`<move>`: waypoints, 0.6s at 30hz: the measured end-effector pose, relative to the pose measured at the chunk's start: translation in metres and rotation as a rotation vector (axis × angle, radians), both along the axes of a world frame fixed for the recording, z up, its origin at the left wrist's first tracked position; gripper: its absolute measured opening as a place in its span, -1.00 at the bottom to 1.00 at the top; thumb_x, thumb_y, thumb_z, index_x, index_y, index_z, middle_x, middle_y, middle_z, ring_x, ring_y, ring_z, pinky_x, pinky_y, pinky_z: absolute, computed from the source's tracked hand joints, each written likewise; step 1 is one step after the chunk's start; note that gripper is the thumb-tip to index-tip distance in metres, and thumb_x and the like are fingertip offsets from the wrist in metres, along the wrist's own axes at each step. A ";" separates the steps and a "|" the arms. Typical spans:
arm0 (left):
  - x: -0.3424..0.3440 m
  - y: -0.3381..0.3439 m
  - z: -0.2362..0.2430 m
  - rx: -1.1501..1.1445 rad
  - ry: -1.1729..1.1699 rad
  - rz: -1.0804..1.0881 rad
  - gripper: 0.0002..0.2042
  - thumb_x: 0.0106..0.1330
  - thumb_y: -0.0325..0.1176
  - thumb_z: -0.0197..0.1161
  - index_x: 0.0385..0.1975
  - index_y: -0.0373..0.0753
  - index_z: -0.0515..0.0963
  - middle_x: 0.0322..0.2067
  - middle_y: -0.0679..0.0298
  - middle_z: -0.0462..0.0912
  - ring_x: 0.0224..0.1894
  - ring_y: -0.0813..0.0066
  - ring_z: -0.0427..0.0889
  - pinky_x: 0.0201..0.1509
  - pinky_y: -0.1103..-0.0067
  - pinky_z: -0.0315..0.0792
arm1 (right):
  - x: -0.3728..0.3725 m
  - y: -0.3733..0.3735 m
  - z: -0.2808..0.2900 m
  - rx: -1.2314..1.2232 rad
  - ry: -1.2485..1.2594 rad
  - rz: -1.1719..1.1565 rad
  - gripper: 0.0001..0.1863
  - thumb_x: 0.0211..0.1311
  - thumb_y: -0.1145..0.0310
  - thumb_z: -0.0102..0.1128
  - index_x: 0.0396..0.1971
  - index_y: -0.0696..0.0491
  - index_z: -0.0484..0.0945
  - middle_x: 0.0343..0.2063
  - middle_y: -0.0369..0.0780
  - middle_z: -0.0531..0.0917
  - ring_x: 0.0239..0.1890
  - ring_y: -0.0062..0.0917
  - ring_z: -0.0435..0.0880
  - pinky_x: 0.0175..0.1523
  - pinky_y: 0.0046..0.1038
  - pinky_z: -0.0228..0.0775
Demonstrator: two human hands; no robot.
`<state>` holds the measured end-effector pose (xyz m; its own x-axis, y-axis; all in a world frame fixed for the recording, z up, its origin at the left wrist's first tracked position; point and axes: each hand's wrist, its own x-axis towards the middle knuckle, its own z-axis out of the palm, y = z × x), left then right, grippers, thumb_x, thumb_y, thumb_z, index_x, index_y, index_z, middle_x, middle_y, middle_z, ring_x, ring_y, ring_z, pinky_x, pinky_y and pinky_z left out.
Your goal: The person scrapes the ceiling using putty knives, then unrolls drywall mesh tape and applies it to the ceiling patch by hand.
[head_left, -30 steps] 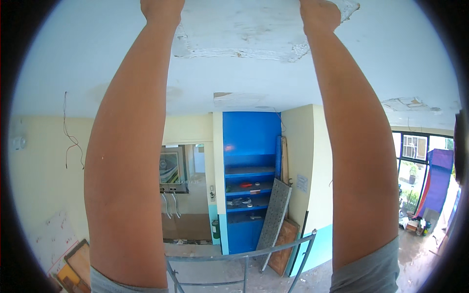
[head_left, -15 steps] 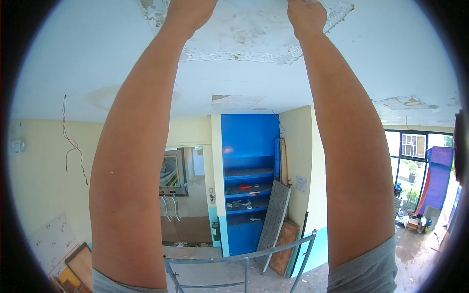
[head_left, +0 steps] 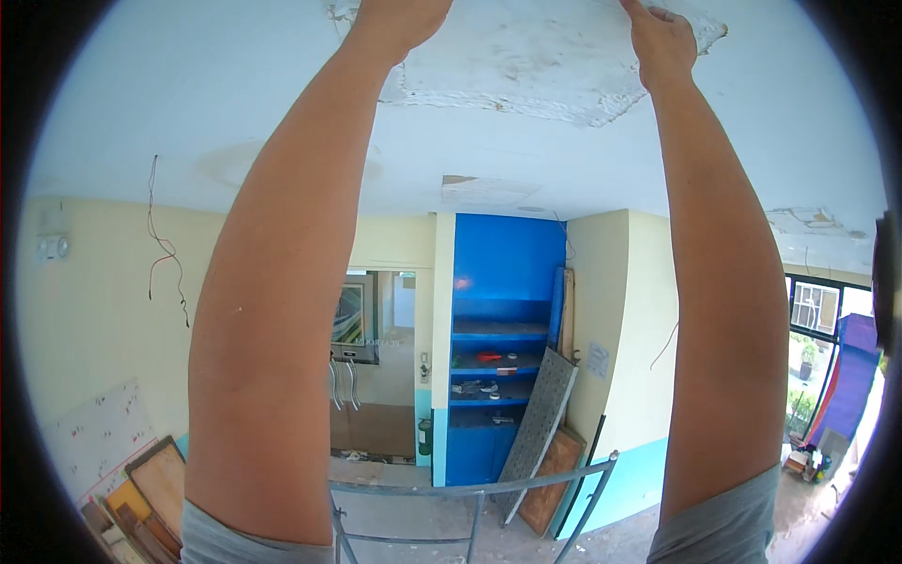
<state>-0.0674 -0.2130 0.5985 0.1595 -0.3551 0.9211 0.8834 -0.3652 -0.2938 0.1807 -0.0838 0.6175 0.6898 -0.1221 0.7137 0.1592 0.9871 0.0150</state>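
Both my arms reach up to the ceiling, on either side of a whitish patch (head_left: 526,66) with rough, flaking edges. My left hand (head_left: 411,21) is at the patch's left side; its fingers are cut off by the upper edge of the view. At the patch's right side is my right hand (head_left: 665,42), its fingers bent and one digit stretching up to the frame's edge. It looks closed, but whatever is at its fingertips is out of sight.
A grey metal rail (head_left: 474,489) stands below and ahead of me. Beyond are blue shelves (head_left: 498,329) with small items, and a leaning perforated plank (head_left: 540,437). Loose wires (head_left: 155,235) hang at left. Wooden boards (head_left: 155,493) lean at lower left. Windows (head_left: 814,305) stand at right.
The patch and the room have shifted right in the view and slightly down overall. My right hand has moved right, farther from my left, and one digit now stretches out.
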 end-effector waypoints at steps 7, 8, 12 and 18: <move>-0.003 0.001 -0.004 0.123 -0.087 0.037 -0.46 0.15 -0.36 0.14 0.20 -0.35 0.40 0.03 -0.13 0.56 0.06 0.06 0.55 0.16 0.37 0.38 | -0.009 -0.002 -0.007 -0.016 -0.052 -0.151 -0.51 0.11 0.14 0.36 -0.15 0.26 0.56 -0.23 0.03 0.66 -0.09 -0.23 0.62 0.01 -0.30 0.43; -0.003 0.002 -0.003 0.047 -0.059 0.039 -0.45 0.14 -0.36 0.14 0.20 -0.35 0.39 0.03 -0.12 0.56 0.05 0.05 0.55 0.15 0.36 0.39 | -0.012 -0.005 -0.007 -0.015 -0.054 -0.150 -0.51 0.11 0.14 0.36 -0.15 0.26 0.56 -0.23 0.03 0.66 -0.09 -0.23 0.62 0.01 -0.30 0.43; 0.011 -0.011 -0.010 -0.129 -0.212 -0.113 -0.46 0.12 -0.40 0.15 0.18 -0.34 0.39 0.01 -0.10 0.56 0.02 0.08 0.55 0.09 0.37 0.43 | -0.019 -0.014 -0.004 0.138 -0.378 0.029 -0.57 0.15 0.19 0.32 -0.12 0.21 0.55 -0.24 -0.04 0.65 -0.14 -0.32 0.60 -0.03 -0.37 0.43; -0.023 -0.023 -0.009 -0.042 -0.124 -0.354 -0.48 0.12 -0.47 0.11 0.17 -0.35 0.39 -0.02 0.01 0.59 -0.08 0.26 0.59 -0.12 0.42 0.50 | -0.017 -0.020 -0.021 0.081 -0.219 0.035 -0.59 0.16 0.22 0.30 -0.09 0.20 0.54 -0.22 -0.06 0.64 -0.15 -0.36 0.59 -0.03 -0.38 0.41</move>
